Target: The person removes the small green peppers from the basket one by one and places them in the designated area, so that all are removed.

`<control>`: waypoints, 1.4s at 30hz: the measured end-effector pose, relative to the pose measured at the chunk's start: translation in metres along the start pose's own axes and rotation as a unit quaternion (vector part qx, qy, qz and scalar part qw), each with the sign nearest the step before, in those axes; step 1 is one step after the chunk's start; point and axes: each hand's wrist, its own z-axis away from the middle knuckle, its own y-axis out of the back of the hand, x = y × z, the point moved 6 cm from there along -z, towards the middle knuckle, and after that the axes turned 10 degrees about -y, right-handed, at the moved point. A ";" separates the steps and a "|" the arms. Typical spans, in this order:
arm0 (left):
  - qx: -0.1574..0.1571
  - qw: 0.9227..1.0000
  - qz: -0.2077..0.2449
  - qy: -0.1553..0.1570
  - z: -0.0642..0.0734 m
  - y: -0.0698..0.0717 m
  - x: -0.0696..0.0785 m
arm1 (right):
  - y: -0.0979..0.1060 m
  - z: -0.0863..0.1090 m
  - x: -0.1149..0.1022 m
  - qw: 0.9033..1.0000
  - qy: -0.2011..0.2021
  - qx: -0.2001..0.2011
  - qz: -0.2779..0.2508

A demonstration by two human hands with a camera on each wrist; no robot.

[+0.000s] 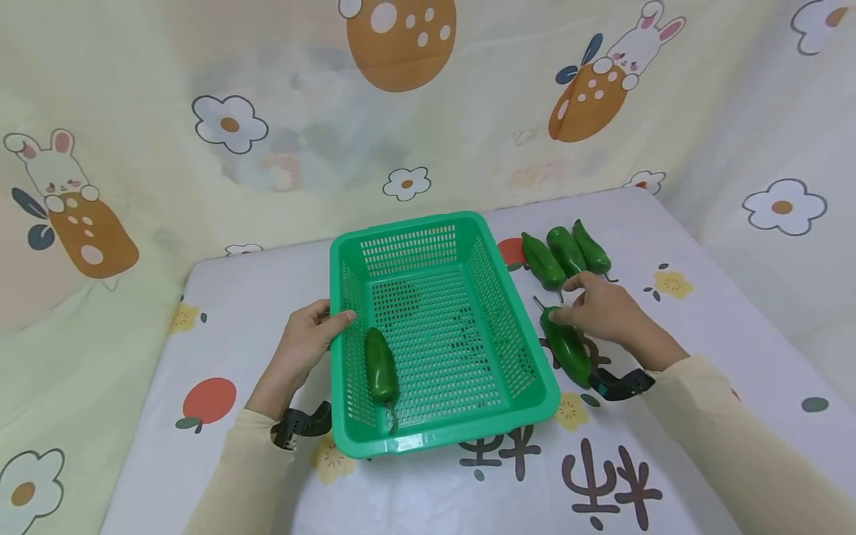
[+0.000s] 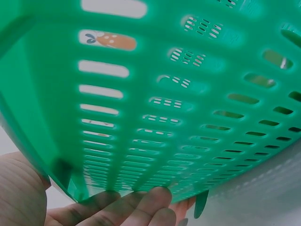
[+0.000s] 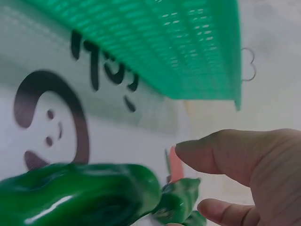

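Observation:
In the head view, a green slotted plastic basket (image 1: 435, 334) stands mid-table with one green pepper (image 1: 381, 368) lying along its left side. My left hand (image 1: 304, 345) grips the basket's left rim, thumb over the edge; the left wrist view shows the fingers (image 2: 153, 202) against the slotted wall. To the basket's right, my right hand (image 1: 605, 316) hovers at the stem end of a green pepper (image 1: 570, 353). Thumb and fingers are spread apart in the right wrist view, with nothing held between them; that same pepper (image 3: 84, 195) lies near the thumb.
Three more green peppers, left (image 1: 543, 261), middle (image 1: 566, 251) and right (image 1: 591, 249), lie side by side beyond my right hand. A printed cloth (image 1: 221, 461) covers the table, and a patterned curtain (image 1: 301, 74) rises behind it.

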 end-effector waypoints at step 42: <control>0.000 1.000 0.004 0.012 -0.001 0.000 0.000 | -0.062 0.025 -0.169 0.986 0.150 -0.041 -0.058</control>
